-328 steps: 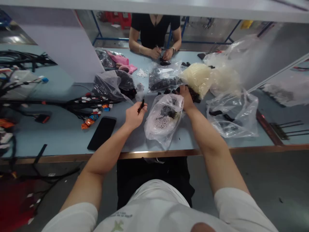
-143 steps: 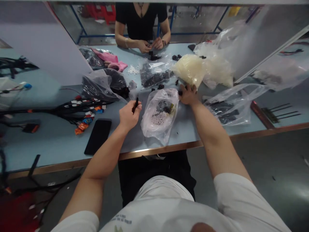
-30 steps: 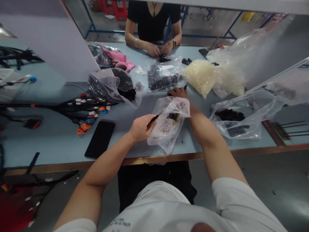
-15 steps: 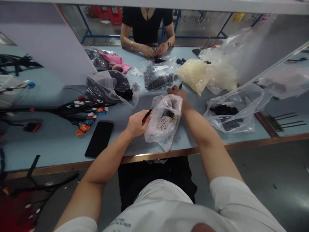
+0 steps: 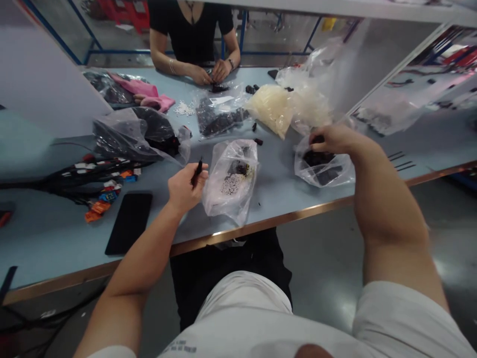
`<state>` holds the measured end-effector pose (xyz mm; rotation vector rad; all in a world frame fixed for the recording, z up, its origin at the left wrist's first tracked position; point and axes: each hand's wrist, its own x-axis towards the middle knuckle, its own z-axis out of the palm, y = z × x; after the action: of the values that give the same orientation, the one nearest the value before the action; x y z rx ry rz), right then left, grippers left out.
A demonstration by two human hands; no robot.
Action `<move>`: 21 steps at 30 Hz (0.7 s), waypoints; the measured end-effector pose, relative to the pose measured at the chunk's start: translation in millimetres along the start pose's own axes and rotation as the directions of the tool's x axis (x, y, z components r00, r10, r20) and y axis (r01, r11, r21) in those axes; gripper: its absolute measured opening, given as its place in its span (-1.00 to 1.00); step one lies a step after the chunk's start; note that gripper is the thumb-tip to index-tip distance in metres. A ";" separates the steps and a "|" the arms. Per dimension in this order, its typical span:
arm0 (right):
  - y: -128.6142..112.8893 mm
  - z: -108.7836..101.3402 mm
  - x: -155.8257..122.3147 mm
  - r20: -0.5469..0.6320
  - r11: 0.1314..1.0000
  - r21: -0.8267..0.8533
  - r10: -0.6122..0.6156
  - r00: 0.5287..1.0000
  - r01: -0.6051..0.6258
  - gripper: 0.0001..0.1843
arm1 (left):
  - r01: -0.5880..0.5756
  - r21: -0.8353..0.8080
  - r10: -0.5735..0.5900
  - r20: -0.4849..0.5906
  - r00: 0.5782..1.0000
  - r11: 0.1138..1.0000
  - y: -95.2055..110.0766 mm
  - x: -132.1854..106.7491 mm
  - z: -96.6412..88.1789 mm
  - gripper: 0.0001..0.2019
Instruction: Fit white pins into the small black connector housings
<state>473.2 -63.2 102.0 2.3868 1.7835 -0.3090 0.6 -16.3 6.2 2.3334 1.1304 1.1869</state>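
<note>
My left hand is closed round a slim black pointed tool, its tip pointing up and away. Just right of it lies an open clear plastic bag with tiny white-and-black pieces and a dark clump inside. Over at the right, my right hand reaches into the mouth of another clear bag of black parts. Its fingers are curled together among them; what they grip is hidden. Two small black parts, one upright and one lying flat, rest beyond the middle bag.
Across the bench a person handles a small dark piece. Bags of black parts and cream-coloured pieces lie between us. At left are a black phone, wire harnesses with coloured connectors and a pink glove.
My right hand has left the small black part beyond the middle bag and moved right into the other bag. My left hand has drawn slightly away from the middle bag. The view has shifted right.
</note>
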 end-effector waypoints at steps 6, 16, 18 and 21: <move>-27.0 2.2 6.2 -0.118 0.953 -0.252 0.141 0.983 -0.167 -0.67 | -0.069 0.028 0.070 -0.031 0.997 0.997 1.2 -0.7 0.1 -0.67; -159.8 86.8 98.0 -0.287 0.993 0.048 -0.092 0.953 0.110 -0.21 | -0.225 0.148 0.234 -0.043 0.971 0.963 -11.8 -13.5 8.5 -0.60; -166.3 99.8 118.1 -0.302 0.996 0.078 -0.019 0.953 0.044 -0.25 | -0.290 0.104 0.295 -0.032 0.955 0.951 -8.7 -14.3 5.6 -0.67; -176.4 107.0 132.4 -0.284 0.995 0.094 0.013 0.959 0.014 -0.43 | -0.463 -0.015 0.463 0.020 0.886 0.886 -1.8 -13.9 2.1 -0.72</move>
<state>332.1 84.5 -33.7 2.6104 1.9250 -0.0513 -3.6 -25.5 -3.8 2.6906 0.5599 1.2995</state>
